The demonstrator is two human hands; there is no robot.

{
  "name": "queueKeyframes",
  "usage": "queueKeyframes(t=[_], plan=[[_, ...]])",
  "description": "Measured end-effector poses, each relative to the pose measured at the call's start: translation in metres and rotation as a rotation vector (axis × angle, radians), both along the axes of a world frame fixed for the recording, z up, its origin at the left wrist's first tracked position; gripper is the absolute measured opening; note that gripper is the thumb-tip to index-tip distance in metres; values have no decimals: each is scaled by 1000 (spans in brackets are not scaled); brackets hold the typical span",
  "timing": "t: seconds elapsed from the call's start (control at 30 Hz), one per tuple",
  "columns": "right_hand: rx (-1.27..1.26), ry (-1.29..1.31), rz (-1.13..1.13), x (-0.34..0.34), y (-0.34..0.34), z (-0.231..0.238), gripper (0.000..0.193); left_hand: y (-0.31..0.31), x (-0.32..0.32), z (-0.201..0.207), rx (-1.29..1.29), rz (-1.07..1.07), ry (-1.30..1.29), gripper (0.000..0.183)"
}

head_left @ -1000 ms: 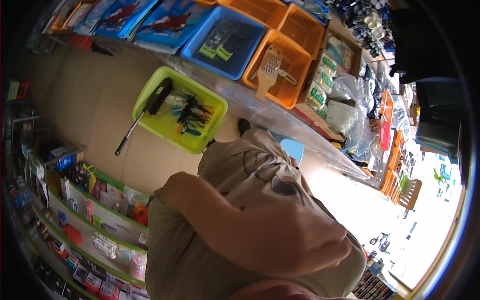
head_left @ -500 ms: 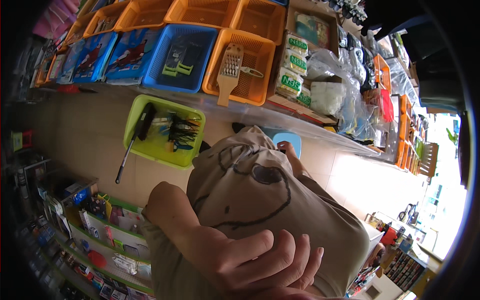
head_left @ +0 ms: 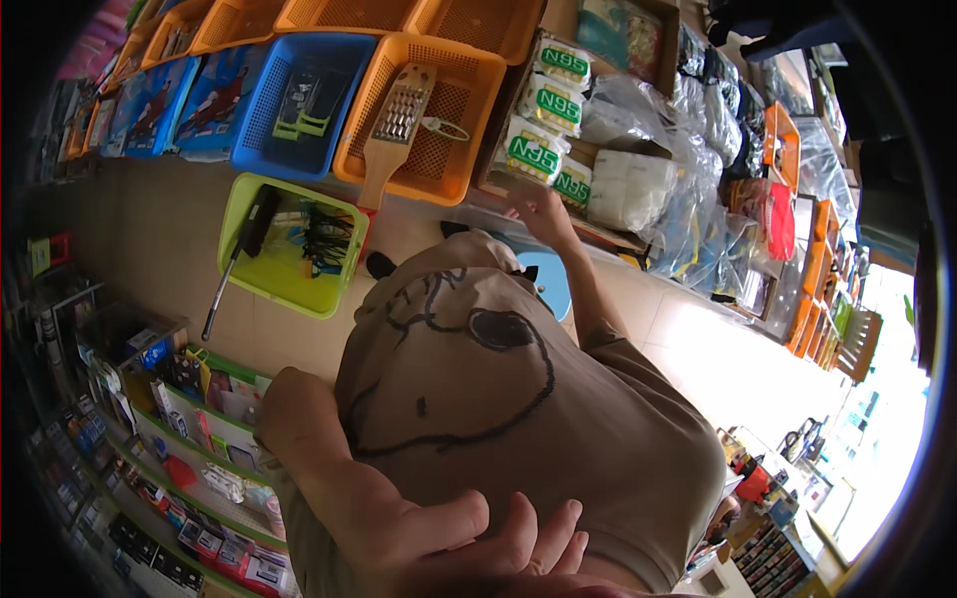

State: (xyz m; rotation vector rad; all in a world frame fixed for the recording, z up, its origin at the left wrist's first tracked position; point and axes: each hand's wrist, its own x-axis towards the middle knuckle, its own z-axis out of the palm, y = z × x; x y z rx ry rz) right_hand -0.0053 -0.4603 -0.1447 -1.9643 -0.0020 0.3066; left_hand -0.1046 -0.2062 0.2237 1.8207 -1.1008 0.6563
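My left hand (head_left: 449, 533) is raised close in front of my chest, fingers loosely bent and apart, with nothing seen in it. My right hand (head_left: 541, 211) reaches forward to the front edge of the display, its fingers apart and empty as far as they show. Just beyond its fingertips lie several white-and-green plastic packs (head_left: 535, 151) stacked in a cardboard box. I cannot tell whether the fingers touch the packs or the box edge. To the left, a wooden-handled metal grater (head_left: 401, 120) rests in an orange basket (head_left: 474, 85).
A blue basket (head_left: 299, 55) holds green-handled tools. Below the display stand a lime-green bin (head_left: 304, 299) with a long-handled brush (head_left: 227, 279) and a light-blue stool or lid (head_left: 554, 284). Stocked shelves (head_left: 199, 448) line the lower left. Clear-bagged goods (head_left: 688, 209) lie right of the packs.
My right hand has risen from beside the light-blue thing to the packs, and its forearm now stretches forward. My left hand stays at my chest, shifted slightly left and down in view. The view has swung right.
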Motion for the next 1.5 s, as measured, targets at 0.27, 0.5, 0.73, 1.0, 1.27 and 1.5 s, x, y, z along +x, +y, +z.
queueKeyframes(t=[0.27, 0.5, 0.73, 1.0, 1.27, 1.5], plan=[[-138, -45, -457, 86, -56, -21, 21, -46, 39, 7, 79, -146, 115, 18], [-215, 7, -805, 114, -109, -106, 65, -43, 105, -103, 562, 305, 142, 46], [-287, 340, -734, 133, -105, -99, 92, -55, 115, -160, 739, 495, 149, 50], [-330, 316, -742, 138, -107, -111, 91, -61, 110, -168, 680, 466, 160, 46], [-272, 234, -701, 141, -125, -140, 79, -57, 105, -170, 614, 297, 353, 32], [449, 313, -749, 126, -92, -77, 45, -54, 96, -226, 275, 510, 667, 54]])
